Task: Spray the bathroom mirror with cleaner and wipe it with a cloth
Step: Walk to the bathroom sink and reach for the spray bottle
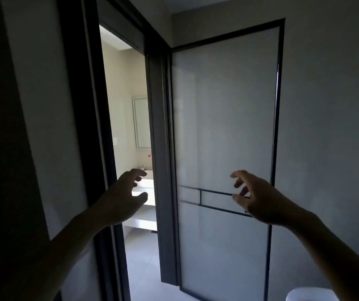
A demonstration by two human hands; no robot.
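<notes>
The dark door frame (159, 135) covers the right part of the bathroom mirror (141, 122), so only a narrow strip shows. A small red item (149, 155) below it is too tiny to identify. The white counter (146, 187) is partly hidden by the left hand (120, 198). A pale rounded object (310, 294), possibly a bin, is cut off by the bottom edge.

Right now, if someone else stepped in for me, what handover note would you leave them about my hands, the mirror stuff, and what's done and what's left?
Left hand: empty, fingers spread, raised in front of the doorway gap.
Right hand: empty, fingers spread, in front of the frosted glass door near its dark crossbars.
Mirror: on the bathroom wall, seen through the gap, above the white vanity.
Cleaner and cloth: neither can be made out from here; a small red-topped item sits under the mirror, too small to identify.
Done: nothing yet.
Left: enter the bathroom, find cleaner and cloth, spray the mirror, wipe it.
</notes>
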